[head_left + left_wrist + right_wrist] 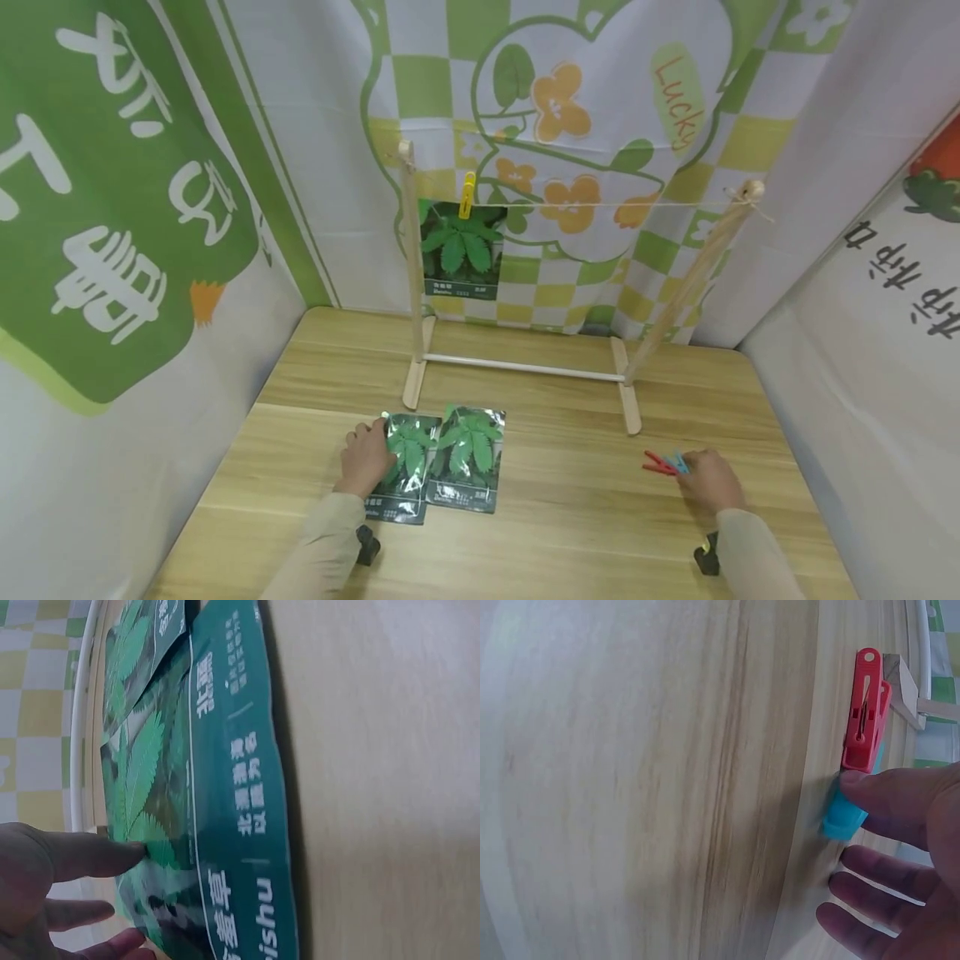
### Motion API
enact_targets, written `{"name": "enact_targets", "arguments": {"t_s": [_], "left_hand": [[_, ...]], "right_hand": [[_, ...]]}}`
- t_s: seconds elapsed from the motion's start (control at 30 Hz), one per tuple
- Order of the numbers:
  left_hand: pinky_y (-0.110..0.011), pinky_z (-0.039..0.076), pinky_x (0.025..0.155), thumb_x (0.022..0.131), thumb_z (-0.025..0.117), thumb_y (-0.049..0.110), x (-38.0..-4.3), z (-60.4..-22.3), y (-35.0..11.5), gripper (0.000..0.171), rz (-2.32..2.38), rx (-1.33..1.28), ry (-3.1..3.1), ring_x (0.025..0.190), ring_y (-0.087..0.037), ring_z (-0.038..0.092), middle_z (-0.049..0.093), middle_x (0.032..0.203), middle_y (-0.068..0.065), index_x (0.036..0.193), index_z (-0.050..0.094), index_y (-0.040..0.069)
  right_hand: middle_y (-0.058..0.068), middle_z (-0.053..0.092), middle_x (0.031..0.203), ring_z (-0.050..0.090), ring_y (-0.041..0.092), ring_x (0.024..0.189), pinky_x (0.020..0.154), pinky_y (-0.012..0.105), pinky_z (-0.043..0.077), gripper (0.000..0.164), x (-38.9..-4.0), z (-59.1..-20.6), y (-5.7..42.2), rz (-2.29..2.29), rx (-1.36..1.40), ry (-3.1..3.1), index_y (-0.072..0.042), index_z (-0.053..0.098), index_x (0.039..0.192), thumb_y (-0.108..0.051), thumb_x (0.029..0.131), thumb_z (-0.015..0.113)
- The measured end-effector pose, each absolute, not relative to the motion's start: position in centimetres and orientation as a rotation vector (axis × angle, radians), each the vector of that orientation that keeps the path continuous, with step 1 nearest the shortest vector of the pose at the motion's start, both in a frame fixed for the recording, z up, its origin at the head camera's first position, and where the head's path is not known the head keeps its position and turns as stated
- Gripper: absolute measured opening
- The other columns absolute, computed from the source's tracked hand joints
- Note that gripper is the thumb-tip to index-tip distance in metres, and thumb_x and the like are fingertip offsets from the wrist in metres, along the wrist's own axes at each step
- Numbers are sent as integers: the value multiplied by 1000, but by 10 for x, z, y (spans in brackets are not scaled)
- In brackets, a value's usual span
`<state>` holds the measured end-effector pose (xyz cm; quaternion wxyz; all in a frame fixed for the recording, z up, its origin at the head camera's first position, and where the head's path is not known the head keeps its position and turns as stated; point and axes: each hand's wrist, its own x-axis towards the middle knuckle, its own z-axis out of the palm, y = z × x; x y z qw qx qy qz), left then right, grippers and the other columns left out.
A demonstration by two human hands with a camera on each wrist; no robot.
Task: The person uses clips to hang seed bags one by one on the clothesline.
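Note:
In the head view, my left hand [365, 458] is at the left edge of a glossy green seed packet [405, 467] with a leaf picture. The left wrist view shows its thumb [112, 855] stretched over the packet's face, the other fingers beside its edge. A second, matching packet [468, 458] lies right beside the first, their edges overlapping. My right hand [712, 482] pinches a blue clothespin [845, 815] between thumb and forefinger, the other fingers spread loosely. Against the blue one lies a red clothespin [864, 712] on the table.
Behind the packets stands a wooden frame [415, 267] with a string [600, 204] across its top. A yellow clothespin [467, 196] holds a third packet [461, 258] on the string. A white rod [525, 365] joins the feet. Printed curtains surround the wooden table [555, 533].

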<state>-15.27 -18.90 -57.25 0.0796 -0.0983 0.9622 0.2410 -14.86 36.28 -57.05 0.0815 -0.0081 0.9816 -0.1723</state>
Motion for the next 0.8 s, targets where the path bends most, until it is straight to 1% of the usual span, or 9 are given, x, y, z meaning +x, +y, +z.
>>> {"name": "enact_targets", "arguments": {"t_s": [0.1, 0.2, 0.27, 0.4, 0.5, 0.67, 0.8], "left_hand": [[-58, 47, 81, 84, 72, 24, -154, -574, -186, 72, 741, -336, 2880, 104, -45, 50, 51, 117, -34, 139, 41, -8], [-59, 47, 82, 82, 76, 36, -154, -575, -182, 82, 744, -375, 2887, 105, -46, 50, 52, 116, -33, 140, 39, -8], [-60, 46, 83, 80, 77, 38, -154, -576, -180, 85, 740, -393, 2896, 106, -47, 50, 52, 116, -34, 140, 39, -9], [-60, 46, 81, 78, 80, 34, -153, -575, -176, 85, 714, -407, 2922, 103, -48, 50, 52, 112, -34, 138, 39, -11], [-59, 46, 81, 78, 81, 32, -153, -575, -175, 83, 716, -413, 2939, 101, -47, 50, 52, 108, -34, 137, 40, -12], [-56, 42, 83, 78, 80, 25, -155, -579, -176, 81, 809, -448, 2958, 103, -47, 48, 51, 111, -35, 138, 39, -10], [-57, 40, 86, 79, 77, 15, -157, -581, -179, 75, 953, -492, 2928, 107, -48, 46, 52, 115, -36, 139, 39, -10]], "right_hand": [[35, 59, 107, 59, 50, 98, 86, 61, 49, 41, -150, -573, 361, -552, 4, 2924, 13, 63, 114, -14, 84, 69], [35, 59, 109, 59, 49, 100, 87, 60, 49, 43, -152, -576, 359, -590, 41, 2917, 13, 62, 116, -19, 88, 67], [35, 59, 109, 60, 48, 99, 86, 60, 49, 44, -153, -578, 358, -613, 58, 2917, 13, 62, 116, -22, 88, 68], [34, 60, 108, 61, 45, 96, 84, 58, 51, 46, -154, -580, 354, -635, 73, 2927, 13, 61, 116, -21, 87, 70], [35, 60, 112, 60, 47, 99, 86, 59, 50, 48, -155, -581, 350, -622, 80, 2937, 13, 60, 118, -22, 86, 70], [39, 57, 120, 56, 53, 108, 92, 62, 46, 50, -160, -581, 343, -611, 77, 2958, 14, 58, 120, -21, 86, 69], [39, 57, 120, 55, 54, 110, 92, 61, 47, 48, -161, -581, 340, -617, 109, 2955, 16, 58, 118, -20, 88, 68]]}}
